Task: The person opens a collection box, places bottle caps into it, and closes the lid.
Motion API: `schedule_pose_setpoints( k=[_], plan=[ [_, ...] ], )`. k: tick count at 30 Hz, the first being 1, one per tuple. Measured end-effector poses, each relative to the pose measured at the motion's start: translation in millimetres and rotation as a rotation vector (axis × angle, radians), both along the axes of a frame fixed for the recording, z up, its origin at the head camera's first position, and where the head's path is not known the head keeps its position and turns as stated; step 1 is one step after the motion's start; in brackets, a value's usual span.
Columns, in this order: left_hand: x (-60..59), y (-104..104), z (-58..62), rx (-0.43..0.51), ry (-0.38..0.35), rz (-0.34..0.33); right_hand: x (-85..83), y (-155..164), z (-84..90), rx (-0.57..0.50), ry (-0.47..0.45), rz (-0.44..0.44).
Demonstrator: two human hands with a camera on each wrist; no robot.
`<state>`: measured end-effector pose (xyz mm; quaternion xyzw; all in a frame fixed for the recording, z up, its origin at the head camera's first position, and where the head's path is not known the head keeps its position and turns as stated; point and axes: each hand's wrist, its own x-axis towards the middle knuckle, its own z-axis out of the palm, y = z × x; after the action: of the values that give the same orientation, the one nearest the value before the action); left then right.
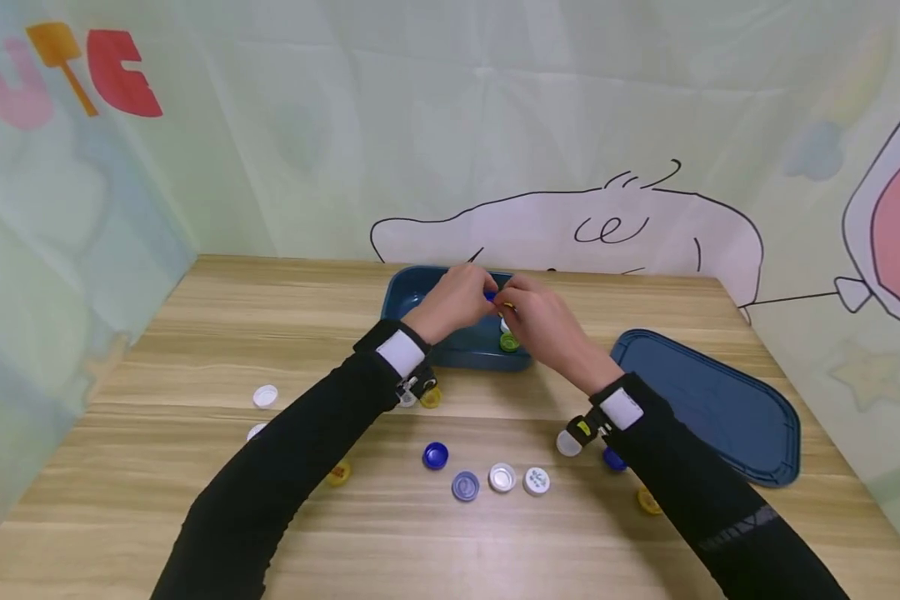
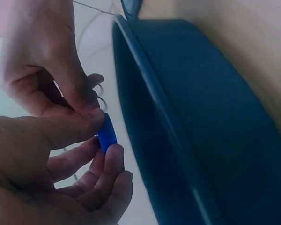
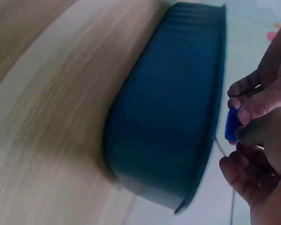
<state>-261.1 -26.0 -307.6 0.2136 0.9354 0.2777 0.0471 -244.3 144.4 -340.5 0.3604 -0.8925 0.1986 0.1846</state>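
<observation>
Above the dark blue plastic box [image 1: 476,357], my left hand [image 1: 456,300] and right hand [image 1: 546,327] meet at their fingertips. Between them they pinch a blue bottle cap [image 2: 108,133], seen edge-on in both wrist views; thumbs from both sides press on it. A bit of yellow shows by the right fingertips in the head view; I cannot tell whether it is held. Inside the box lie a green cap [image 1: 508,342] and a white cap [image 1: 504,326], partly covered by the right hand.
A dark blue lid [image 1: 708,404] lies flat to the right of the box. Loose caps are scattered nearer me, among them a blue cap [image 1: 435,455], a white cap [image 1: 502,477] and a yellow cap [image 1: 431,397]. A printed cloth [image 1: 307,125] hangs behind the table.
</observation>
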Motion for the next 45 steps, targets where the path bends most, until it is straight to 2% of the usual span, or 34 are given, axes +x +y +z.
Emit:
schedule_pose_setpoints(
  k=[4,9,14,18,23,31,36,45],
  plan=[
    [-15.4,6,-7.4,-0.038,-0.004,0.009,-11.5,1,-3.1,0.046,-0.041,-0.012],
    [-32.4,12,-22.6,-0.045,-0.022,0.042,-22.4,0,-4.7,0.196,-0.111,-0.061],
    [-42.1,20,-39.6,-0.121,0.003,0.087,-30.8,0,-13.4,0.323,-0.124,-0.069],
    [-44.5,27,-48.6,-0.187,0.015,0.099,-35.1,2,-22.4,0.363,-0.083,-0.053],
    [-46.2,31,-55.3,-0.199,0.0,0.146,-36.6,2,-25.1,0.387,-0.051,-0.038],
    [-46.3,36,-56.8,-0.166,-0.018,0.146,-39.2,2,-22.6,0.457,-0.068,-0.068],
    [-46.2,37,-56.1,-0.139,-0.026,0.143,-39.3,0,-23.1,0.465,-0.068,-0.083],
    [-46.5,37,-61.0,-0.197,0.008,0.137,-38.8,-4,-25.8,0.487,-0.096,-0.117]
  ],
)
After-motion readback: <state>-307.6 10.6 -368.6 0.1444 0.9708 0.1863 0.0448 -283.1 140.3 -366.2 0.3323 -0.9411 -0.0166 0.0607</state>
